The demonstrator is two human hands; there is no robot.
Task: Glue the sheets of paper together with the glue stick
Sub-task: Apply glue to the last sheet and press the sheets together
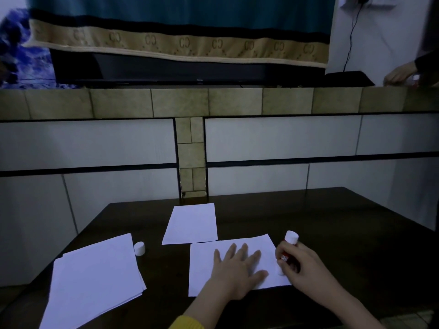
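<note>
- Lower centre of the frame: your left hand (237, 267) lies flat with fingers spread on a white sheet (237, 262), pinning it to the dark table (332, 222); it grips nothing.
- Just right of that, your right hand (301, 264) is curled round the red glue stick (286, 255), which tilts with its white twist end up and its glue end down at the sheet's right edge. Whether the glue actually touches the paper is hidden by your fingers.
- The stick's white cap (139, 248) stands on the table left of centre, just beside a stack of sheets (95, 276) in the lower left; it is well apart from the stick.
- A single loose sheet (191, 223) lies above the pinned one, near its top left corner but seemingly not overlapping it.
- Risk: the glue end is working right at the paper's edge, so a stroke that runs over would likely smear glue onto the table and stick the sheet down.
- Risk: your pinning hand sits toward the middle and left; a hard drag at the unheld right edge could buckle or crease it.
- Risk: if your spread fingers land on the glued strip, the next sheet may lift or skew when pressed on.
- Risk: left uncapped for long, the stick may dry.
- Upper right of the frame: another person's hand (401, 73) rests on the tiled ledge (180, 103), well apart from your work.
</note>
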